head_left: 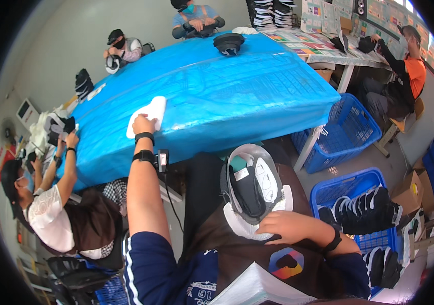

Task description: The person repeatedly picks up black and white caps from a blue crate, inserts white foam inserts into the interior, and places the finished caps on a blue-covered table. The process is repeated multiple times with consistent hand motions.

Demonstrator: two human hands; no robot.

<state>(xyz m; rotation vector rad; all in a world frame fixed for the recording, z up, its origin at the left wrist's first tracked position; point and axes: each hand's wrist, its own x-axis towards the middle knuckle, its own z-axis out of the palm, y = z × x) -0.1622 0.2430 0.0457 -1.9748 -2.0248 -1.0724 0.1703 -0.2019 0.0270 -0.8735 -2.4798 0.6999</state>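
Note:
My left hand (145, 124) is stretched out over the blue-covered table (227, 91), its fingers closed on a white cloth-like piece (157, 108) lying near the edge. On my lap rests what looks like an upturned cap (225, 184), its opening facing up. Inside it show a black strip with a small white label and a pale panel with printed outlines. A white band curves around its near end. My right hand (285, 226) grips the rim at that end, thumb and fingers around the edge.
Right of me, a blue basket (349, 175) holds stacked black-and-white pieces (364, 211); another blue basket (369, 129) stands under the table's right end. A black cap (228, 44) lies at the table's far side. A co-worker (64, 213) sits close on my left; others work farther off.

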